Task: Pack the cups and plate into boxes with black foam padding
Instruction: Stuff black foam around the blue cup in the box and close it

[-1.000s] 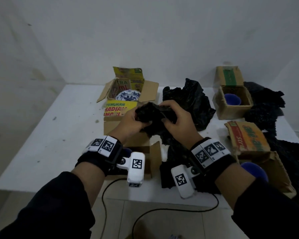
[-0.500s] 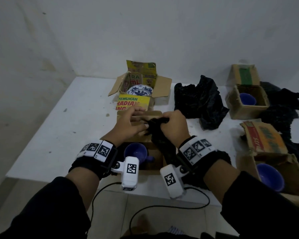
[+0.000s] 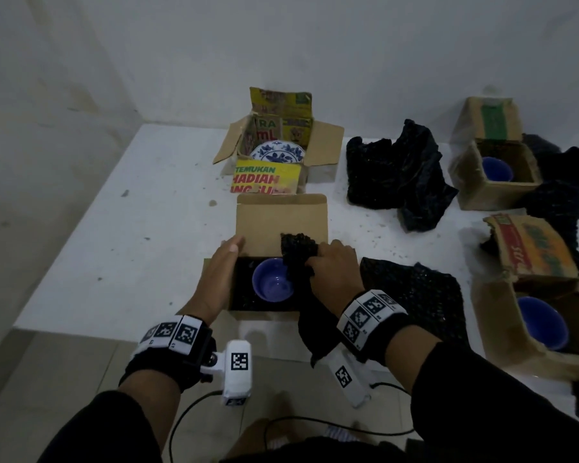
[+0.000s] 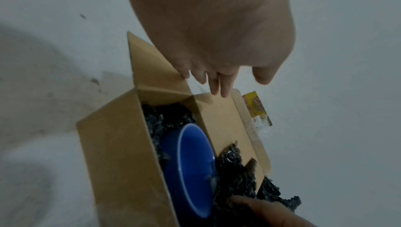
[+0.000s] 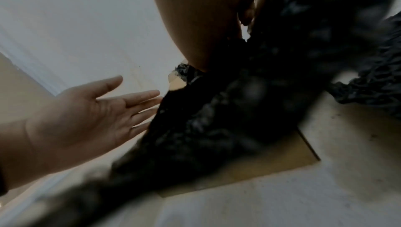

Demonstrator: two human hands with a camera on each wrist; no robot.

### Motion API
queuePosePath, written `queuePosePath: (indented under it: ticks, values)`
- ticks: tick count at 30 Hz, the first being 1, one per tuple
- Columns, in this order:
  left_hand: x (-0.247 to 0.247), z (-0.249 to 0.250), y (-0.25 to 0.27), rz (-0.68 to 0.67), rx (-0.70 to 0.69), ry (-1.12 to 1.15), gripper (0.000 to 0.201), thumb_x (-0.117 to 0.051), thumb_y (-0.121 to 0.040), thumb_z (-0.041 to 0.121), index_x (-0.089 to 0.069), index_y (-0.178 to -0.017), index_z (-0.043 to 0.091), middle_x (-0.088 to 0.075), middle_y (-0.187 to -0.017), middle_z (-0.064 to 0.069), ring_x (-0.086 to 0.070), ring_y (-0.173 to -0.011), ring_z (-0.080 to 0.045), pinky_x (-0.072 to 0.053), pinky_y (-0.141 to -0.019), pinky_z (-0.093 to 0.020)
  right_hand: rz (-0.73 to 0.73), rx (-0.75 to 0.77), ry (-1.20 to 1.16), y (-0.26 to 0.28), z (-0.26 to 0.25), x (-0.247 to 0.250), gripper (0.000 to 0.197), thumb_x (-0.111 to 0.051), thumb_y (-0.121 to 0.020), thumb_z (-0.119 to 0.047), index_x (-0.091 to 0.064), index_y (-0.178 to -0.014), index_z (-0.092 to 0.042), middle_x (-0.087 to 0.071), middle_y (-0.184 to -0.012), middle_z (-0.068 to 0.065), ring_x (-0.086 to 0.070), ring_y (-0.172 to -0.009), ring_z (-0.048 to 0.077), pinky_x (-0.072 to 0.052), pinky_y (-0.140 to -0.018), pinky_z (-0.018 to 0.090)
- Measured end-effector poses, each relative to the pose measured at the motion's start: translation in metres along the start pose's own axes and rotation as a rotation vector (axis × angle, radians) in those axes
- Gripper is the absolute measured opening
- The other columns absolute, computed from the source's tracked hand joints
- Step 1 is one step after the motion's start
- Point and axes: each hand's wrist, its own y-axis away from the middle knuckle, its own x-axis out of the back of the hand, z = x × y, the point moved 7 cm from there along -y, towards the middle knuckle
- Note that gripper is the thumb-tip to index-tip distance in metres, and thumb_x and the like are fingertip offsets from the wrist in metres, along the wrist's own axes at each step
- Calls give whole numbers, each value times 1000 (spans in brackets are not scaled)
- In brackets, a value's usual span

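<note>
The left hand (image 3: 218,279) has let go, now spread beside the box (image 3: 274,228) — the right hand (image 3: 335,272) still pinches black foam (image 3: 298,252) over the glossy blue cup (image 3: 272,283).

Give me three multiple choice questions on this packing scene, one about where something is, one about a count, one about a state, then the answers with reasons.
1. Where is the patterned plate?
A. In the far open box with yellow print
B. On the bare table
C. Under the left hand

2. How many blue cups show in the head view?
A. One
B. Two
C. Three

3. What is the right hand doing?
A. Resting flat and empty
B. Gripping black foam at the near box
C. Lifting a cup

Answers: 1 A, the plate sits inside that box. 2 C, one cup in the near box, one far right, one near right. 3 B, its fingers curl round the black foam beside the cup; the left hand is flat.
</note>
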Motion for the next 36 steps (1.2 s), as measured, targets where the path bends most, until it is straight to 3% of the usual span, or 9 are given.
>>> queuePosePath:
  ticks: [2,5,7,10,16,20,23,31,36]
  values:
    - [0,-8,4,-8,86,120,53,-26,-99,45,-31,-146,21,-21,-155,3,-16,-144,-12,-11,-120,-37,-24,24,96,2,-5,0,9,-73,-62,-19,-71,-70,-14,-62,-81,8,-56,-82,31,-40,-70,35]
    - [-4,-16,10,-19,178,244,74,-31,-87,67,-24,-148,25,-20,-155,9,-20,-140,-6,-15,-115,-27,-109,127,201,3,-11,-14,20,-56,-81,-24,-70,-91,-14,-59,-103,9,-49,-101,31,-35,-84,39]
    - [-7,-21,14,-32,178,280,59,-23,-96,54,-26,-147,25,-24,-151,12,-25,-135,-1,-19,-109,-21,-130,177,231,4,-12,-19,28,-46,-88,-27,-68,-100,-15,-57,-110,8,-45,-108,30,-31,-89,39]
    - [-8,-32,17,-38,172,313,51,-17,-99,46,-29,-146,27,-25,-153,11,-24,-138,-3,-16,-118,-30,-180,242,241,4,-15,-28,29,-41,-92,-31,-68,-92,-21,-63,-100,2,-45,-106,26,-29,-89,37]
    - [-10,-44,13,-101,236,479,47,-16,-99,51,-37,-139,37,-30,-151,10,-26,-139,-6,-15,-119,-35,-128,231,55,-2,-12,-8,22,-49,-90,-25,-56,-106,-12,-61,-108,7,-54,-100,26,-31,-79,31]
    - [-8,-50,14,-109,246,548,51,-21,-96,57,-39,-139,35,-34,-150,7,-31,-137,-10,-18,-117,-36,-225,276,-122,6,-15,-8,46,-56,-87,-22,-43,-130,-13,-49,-129,6,-51,-112,24,-40,-81,31]
    - [-8,-42,19,-71,231,428,76,-41,-82,72,-37,-142,25,-37,-148,1,-34,-137,-18,-29,-107,-33,-283,286,-1,1,-12,-19,46,-56,-88,-18,-41,-130,-10,-47,-131,8,-52,-111,25,-39,-76,29]
    - [-11,-40,20,-73,230,380,66,-38,-85,67,-41,-138,27,-45,-127,11,-40,-122,-6,-34,-96,-23,-218,200,93,-7,-21,-37,49,-60,-85,-17,-37,-128,-7,-47,-126,12,-52,-109,26,-40,-67,32]
    - [-9,-47,15,-84,212,457,60,-36,-87,68,-39,-139,39,-37,-147,15,-32,-136,-2,-19,-118,-36,-246,201,-14,-5,-19,-31,44,-58,-86,-15,-40,-126,-7,-50,-125,13,-55,-106,28,-44,-74,33]
